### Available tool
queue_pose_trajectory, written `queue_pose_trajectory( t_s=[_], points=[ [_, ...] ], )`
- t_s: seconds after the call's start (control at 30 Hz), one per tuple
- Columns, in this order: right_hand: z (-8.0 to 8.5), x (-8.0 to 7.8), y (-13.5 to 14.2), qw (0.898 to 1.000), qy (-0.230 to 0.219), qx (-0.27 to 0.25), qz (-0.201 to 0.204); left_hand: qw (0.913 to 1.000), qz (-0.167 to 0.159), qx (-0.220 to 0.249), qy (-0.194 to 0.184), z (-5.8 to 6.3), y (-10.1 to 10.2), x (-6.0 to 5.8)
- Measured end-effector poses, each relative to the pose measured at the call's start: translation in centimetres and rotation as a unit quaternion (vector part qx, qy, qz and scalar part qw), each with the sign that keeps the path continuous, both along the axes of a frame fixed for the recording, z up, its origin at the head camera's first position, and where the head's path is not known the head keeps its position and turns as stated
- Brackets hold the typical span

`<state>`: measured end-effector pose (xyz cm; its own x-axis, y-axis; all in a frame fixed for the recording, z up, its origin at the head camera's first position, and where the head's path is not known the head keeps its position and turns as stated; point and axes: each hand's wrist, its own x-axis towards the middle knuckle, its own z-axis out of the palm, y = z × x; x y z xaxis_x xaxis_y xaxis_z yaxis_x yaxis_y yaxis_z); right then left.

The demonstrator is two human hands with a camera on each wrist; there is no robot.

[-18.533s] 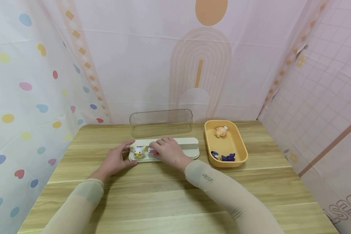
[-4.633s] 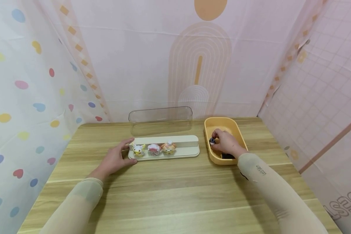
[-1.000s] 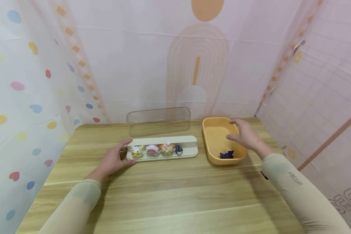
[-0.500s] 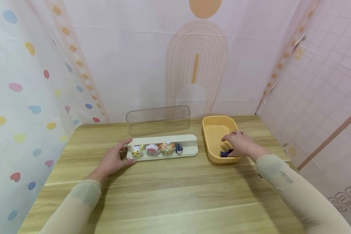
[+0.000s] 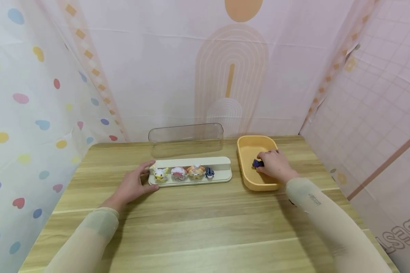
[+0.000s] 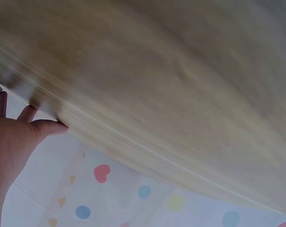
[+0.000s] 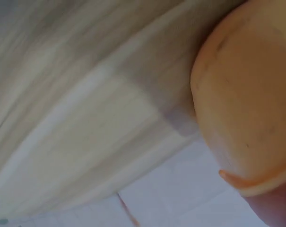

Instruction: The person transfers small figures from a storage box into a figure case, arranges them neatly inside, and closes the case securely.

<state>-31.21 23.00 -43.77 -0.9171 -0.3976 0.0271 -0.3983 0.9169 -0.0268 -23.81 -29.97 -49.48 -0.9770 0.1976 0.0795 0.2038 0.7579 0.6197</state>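
Observation:
In the head view a cream display base (image 5: 222,175) holds a row of small figurines: a white-and-yellow one (image 5: 160,174), a pink-and-white one (image 5: 178,173), an orange one (image 5: 196,172) and a small dark blue one (image 5: 209,173). My left hand (image 5: 131,186) grips the base's left end, thumb at the front edge and fingers at the back. Over the yellow tray (image 5: 248,151), my right hand (image 5: 275,165) pinches a dark purple figurine (image 5: 257,163), partly hidden by the fingers. The right wrist view shows mostly the tray's outer wall (image 7: 247,104).
Behind the base stands a clear, smoky cover (image 5: 186,140) near the back edge of the wooden table (image 5: 191,227). Patterned cloth walls (image 5: 150,76) enclose the table at the back and both sides.
The orange and dark blue figurines have moved from the tray to the base. Within the last second my right hand has reached into the tray, taken the purple figurine and lifted it. My left hand stays put.

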Motion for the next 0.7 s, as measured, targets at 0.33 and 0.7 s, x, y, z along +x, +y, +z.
queue_pose_trajectory(
  t_s=[0.33, 0.7],
  points=[
    [0.4, -0.6, 0.7, 1.0, -0.016, -0.008, 0.007, 0.9999, -0.003, 0.01, -0.001, -0.1, -0.4, -0.3],
    [0.9, -0.2, -0.1, 0.999, 0.023, -0.036, 0.018, 0.9999, -0.009, 0.01, -0.006, -0.2, -0.2, -0.4]
  ],
)
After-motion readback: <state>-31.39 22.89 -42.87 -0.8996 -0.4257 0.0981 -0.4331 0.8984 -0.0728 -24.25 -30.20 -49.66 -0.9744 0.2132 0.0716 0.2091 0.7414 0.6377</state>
